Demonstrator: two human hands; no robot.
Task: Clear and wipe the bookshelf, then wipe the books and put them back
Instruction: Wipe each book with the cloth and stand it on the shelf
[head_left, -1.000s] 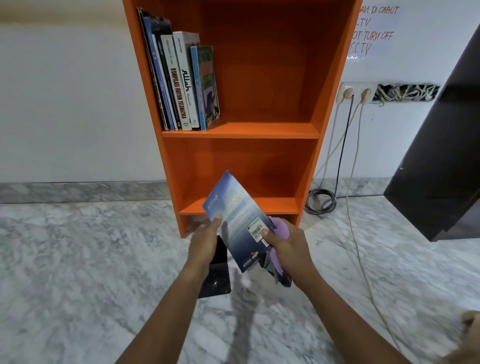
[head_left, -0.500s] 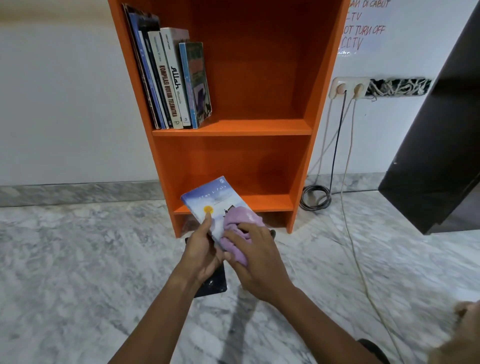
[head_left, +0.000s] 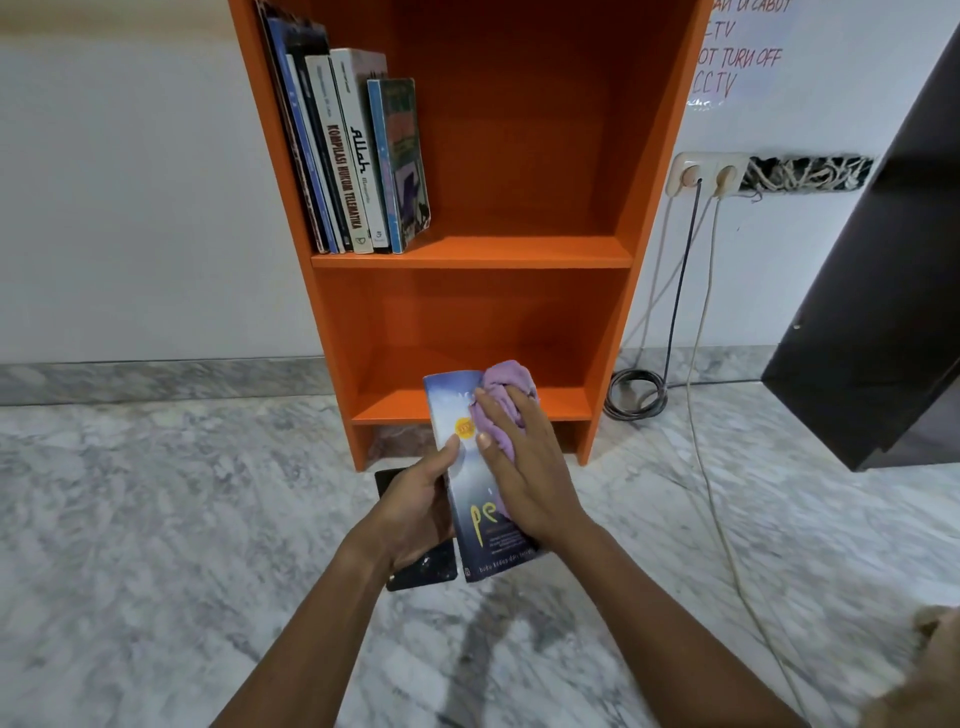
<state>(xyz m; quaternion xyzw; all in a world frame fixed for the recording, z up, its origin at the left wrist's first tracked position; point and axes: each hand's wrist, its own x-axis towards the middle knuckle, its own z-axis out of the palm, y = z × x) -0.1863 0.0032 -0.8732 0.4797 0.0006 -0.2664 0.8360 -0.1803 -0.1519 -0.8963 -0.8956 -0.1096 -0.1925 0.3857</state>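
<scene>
The crumpled purple cloth (head_left: 503, 396) has slid up the glossy book (head_left: 470, 501) (fingers of the right hand (head_left: 524, 470) curl round it). Fingers of the left hand (head_left: 415, 506) clamp the book's edge.

On the upper shelf of the orange wooden bookshelf (head_left: 467, 253), upper left of centre in the frame, a white book spine (head_left: 343, 176) reads "KOMPILASI HUKUM TELEMATIKA". The taller white spine (head_left: 360, 150) beside it bears "Allah" in black stylised letters. The other spines are too small to read.

At the upper right, a glossy white sheet on the wall (head_left: 737, 54) carries red handwriting cut off by the bookshelf and the frame edge: "CABUT", "CTV", "OT TURN OFF", "CCTV".

Low in the centre, the blue paperback book (head_left: 470, 491) in the left hand (head_left: 415, 509) shows yellow letters "pe". The rest of the word lies under the right hand (head_left: 524, 478) and its purple cloth (head_left: 506, 384). A small line near the lower edge begins "buku kedua dari". The print on its round gold sticker (head_left: 465, 428) is illegible.
</scene>
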